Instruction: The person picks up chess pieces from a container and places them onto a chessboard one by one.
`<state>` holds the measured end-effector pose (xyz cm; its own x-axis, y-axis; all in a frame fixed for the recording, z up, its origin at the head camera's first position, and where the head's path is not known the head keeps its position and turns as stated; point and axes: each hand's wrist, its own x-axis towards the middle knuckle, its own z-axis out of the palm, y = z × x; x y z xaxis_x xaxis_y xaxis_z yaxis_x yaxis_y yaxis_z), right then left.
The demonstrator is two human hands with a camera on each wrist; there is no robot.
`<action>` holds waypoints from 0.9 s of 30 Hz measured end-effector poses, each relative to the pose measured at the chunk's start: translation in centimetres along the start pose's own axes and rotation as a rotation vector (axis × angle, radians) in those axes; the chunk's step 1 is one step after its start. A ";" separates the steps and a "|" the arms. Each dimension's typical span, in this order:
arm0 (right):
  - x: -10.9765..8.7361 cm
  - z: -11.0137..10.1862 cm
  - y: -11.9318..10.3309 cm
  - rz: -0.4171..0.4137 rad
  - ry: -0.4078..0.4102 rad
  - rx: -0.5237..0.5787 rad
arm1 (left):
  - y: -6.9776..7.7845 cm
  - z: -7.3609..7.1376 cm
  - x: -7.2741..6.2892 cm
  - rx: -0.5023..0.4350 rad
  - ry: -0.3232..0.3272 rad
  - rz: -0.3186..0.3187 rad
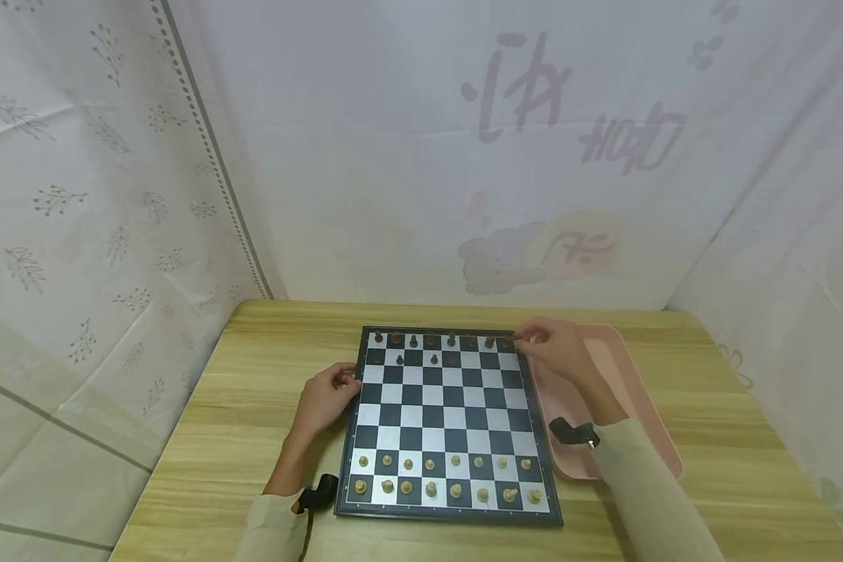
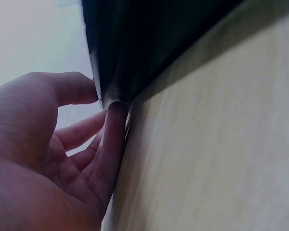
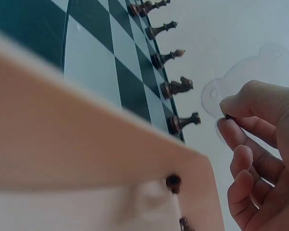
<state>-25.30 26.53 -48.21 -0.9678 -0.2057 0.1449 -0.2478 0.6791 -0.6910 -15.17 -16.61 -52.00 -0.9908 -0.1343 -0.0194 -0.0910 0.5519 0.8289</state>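
A black-and-white chessboard (image 1: 432, 396) lies on the table. At its left edge my left hand (image 1: 329, 396) holds the rim between thumb and fingers; the left wrist view shows the thumb on the board's side (image 2: 120, 48) and a fingertip low against it. By the far right corner is my right hand (image 1: 556, 347), its thumb and forefinger pinching a small dark chess piece (image 3: 228, 116), mostly hidden. Dark pieces line the far row, with a dark rook (image 3: 185, 122) nearest that hand. Several dark pawns (image 1: 400, 360) stand on the left of the second row.
Light pieces (image 1: 431, 489) fill the two near rows. Right of the board is a pink tray (image 1: 656, 425), partly under the right forearm, with dark pieces (image 3: 173, 183) inside. The wooden table (image 1: 253, 375) meets white curtains (image 1: 365, 195) behind.
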 end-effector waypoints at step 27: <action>0.7 3.5 -4.6 -0.068 -0.101 -0.113 | 0.1 0.0 0.0 0.000 -0.004 0.001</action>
<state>-24.66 20.79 -47.38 -0.9408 -0.3199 0.1125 -0.3213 0.7351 -0.5969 -15.20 -16.60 -51.94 -0.9912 -0.1308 -0.0205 -0.0899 0.5518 0.8291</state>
